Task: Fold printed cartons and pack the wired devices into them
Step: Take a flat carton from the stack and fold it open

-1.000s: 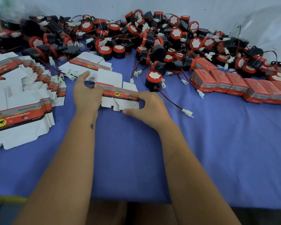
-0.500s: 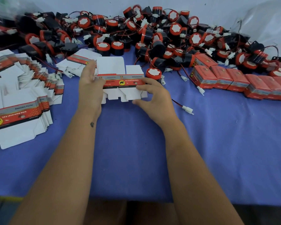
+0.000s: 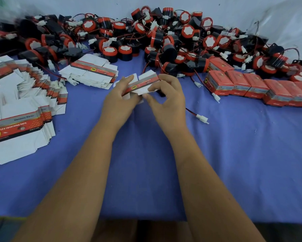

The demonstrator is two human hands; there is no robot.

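A flat printed carton (image 3: 142,83), white with a red and grey band, is held tilted just above the blue table (image 3: 234,154) at centre. My left hand (image 3: 119,100) grips its left end with curled fingers. My right hand (image 3: 167,96) pinches its right end and lower flaps. Behind my right hand a black and red wired device is mostly hidden; its red-black wire ends in a white plug (image 3: 201,118). A big heap of such devices (image 3: 164,37) fills the back of the table.
Fanned stacks of flat cartons (image 3: 21,109) lie at the left, and a smaller stack (image 3: 94,72) sits behind my left hand. A row of closed red cartons (image 3: 258,87) runs along the right. A clear plastic bag (image 3: 286,23) is at the back right.
Both hands lifted the flat carton off the table, drew it toward me and tilted it. My right hand moved up over the device that stood beside the carton.
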